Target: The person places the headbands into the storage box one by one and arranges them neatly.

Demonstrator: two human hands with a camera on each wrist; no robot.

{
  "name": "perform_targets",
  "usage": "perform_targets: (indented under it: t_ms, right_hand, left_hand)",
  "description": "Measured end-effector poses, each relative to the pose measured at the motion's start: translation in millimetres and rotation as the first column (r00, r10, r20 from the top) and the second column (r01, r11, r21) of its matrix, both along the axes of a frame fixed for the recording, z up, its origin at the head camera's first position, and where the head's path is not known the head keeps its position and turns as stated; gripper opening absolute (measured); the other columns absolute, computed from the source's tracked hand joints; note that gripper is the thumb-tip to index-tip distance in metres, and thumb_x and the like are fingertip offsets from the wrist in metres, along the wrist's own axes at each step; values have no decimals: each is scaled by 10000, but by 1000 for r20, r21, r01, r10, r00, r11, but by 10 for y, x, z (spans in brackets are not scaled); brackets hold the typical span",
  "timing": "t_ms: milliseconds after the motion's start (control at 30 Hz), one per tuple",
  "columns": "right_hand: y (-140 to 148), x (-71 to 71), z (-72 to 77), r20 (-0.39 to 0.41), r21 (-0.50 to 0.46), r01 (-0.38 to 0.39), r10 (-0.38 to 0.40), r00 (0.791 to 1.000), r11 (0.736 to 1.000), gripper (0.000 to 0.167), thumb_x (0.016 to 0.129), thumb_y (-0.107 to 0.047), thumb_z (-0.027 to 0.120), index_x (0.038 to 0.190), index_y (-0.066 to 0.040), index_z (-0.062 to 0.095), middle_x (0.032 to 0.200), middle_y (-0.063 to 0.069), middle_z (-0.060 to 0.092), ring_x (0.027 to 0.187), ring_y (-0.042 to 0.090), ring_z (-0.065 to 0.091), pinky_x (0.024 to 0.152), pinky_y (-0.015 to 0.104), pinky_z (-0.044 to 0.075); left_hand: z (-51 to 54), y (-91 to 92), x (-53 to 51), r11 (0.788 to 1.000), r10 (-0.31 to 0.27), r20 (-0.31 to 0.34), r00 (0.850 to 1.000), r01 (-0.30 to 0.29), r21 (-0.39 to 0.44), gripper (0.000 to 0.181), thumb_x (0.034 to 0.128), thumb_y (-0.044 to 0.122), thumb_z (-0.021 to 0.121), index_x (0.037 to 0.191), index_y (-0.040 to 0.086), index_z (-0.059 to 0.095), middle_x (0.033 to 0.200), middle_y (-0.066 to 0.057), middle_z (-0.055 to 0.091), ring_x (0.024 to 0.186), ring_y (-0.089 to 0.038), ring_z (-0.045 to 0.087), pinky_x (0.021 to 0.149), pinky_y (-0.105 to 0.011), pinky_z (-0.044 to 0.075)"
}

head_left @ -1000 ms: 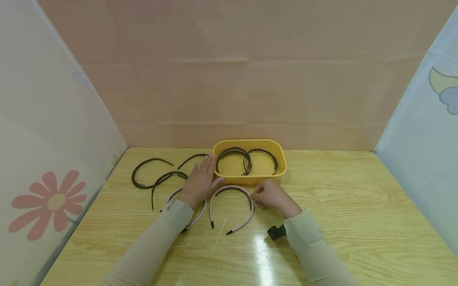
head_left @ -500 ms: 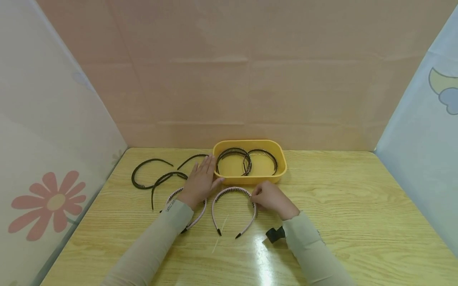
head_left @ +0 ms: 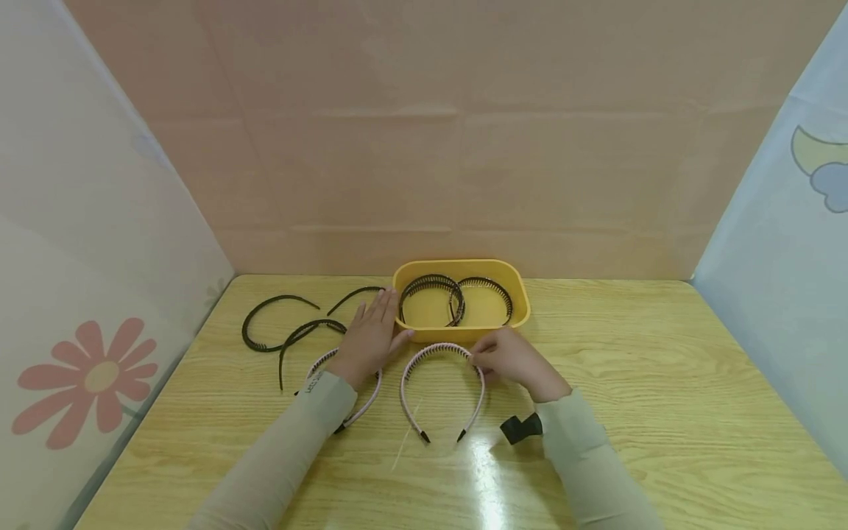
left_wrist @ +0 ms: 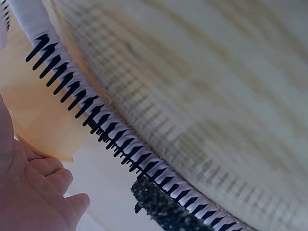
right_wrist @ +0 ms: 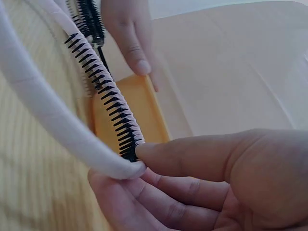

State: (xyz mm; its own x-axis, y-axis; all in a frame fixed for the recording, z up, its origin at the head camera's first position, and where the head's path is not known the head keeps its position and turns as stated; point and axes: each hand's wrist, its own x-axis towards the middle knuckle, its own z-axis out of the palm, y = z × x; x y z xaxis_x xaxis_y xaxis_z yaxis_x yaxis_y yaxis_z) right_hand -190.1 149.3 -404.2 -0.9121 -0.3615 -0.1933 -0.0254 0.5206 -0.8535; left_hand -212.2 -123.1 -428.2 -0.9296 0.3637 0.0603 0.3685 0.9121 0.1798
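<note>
Pink headband (head_left: 442, 346): has slid a bit to the right and turned since half a second ago; now it sits just in front of the yellow box.
Right hand (head_left: 515, 361): has gone to the right with the pink headband; it pinches the band's right side between thumb and fingers.
Left hand (head_left: 366, 338): has stayed in the same spot; its fingers are straight and loose, and they rest at the left end of the yellow box.
Other pink headband (head_left: 369, 403): lies on the table, partly hidden under the left hand and its sleeve.
Yellow box (head_left: 464, 335): stands at the back of the table, near the tan cloth (head_left: 424, 169).
Dark headbands in the box (head_left: 433, 278): have little teeth and overlap each other.
Dark headbands on the table (head_left: 246, 330): lie to the left of the left hand; two cross, and one reaches behind its fingertips.
Black thing (head_left: 517, 429): is just beside the right sleeve.
Table (head_left: 629, 368): yellow, with wavy wood lines and a bright shine near the front.
Red flower (head_left: 102, 377): is on the white left wall.
</note>
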Motion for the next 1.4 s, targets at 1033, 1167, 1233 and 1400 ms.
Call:
perform_targets:
  t_ms: [1033, 1167, 1233, 1400]
  right_hand:
    - [344, -87, 301, -12, -228, 150, -157, 988, 962, 321, 1001, -72, 620, 1222, 161, 630, 1076, 275, 705, 886, 303, 737, 778, 336, 621]
    - [352, -122, 289, -8, -296, 189, -200, 980, 936, 317, 1004, -69, 621, 1224, 159, 627, 1025, 225, 720, 829, 231, 744, 771, 332, 622]
    - [362, -142, 300, -11, -325, 205, -221, 975, 923, 331, 1009, -73, 617, 1237, 167, 613, 1019, 205, 721, 817, 192, 740, 773, 322, 620]
    - [381, -223, 338, -24, -380, 258, -288, 957, 888, 371, 1018, -90, 616, 1269, 181, 585, 1018, 156, 717, 813, 124, 722, 771, 282, 614]
  left_hand:
    - [24, 1, 2, 1000, 0, 13, 1000, 0, 6, 842, 1068, 568, 344, 1619, -1, 58, 1678, -185, 101, 1554, -300, 77, 1242, -544, 124]
    - [-3, -4, -12, 1000, 4, 22, 1000, -4, 1, 849, 1067, 576, 336, 1620, 8, 34, 1682, -174, 71, 1555, -292, 61, 1245, -534, 102]
    - [-10, -3, -16, 1000, 2, 21, 1000, -2, -1, 851, 1067, 572, 344, 1619, 3, 34, 1680, -176, 67, 1555, -298, 62, 1244, -537, 104]
    - [-2, 5, -21, 1000, -1, 12, 1000, 1, -1, 854, 1066, 565, 361, 1617, -8, 50, 1676, -185, 80, 1554, -308, 71, 1240, -547, 122]
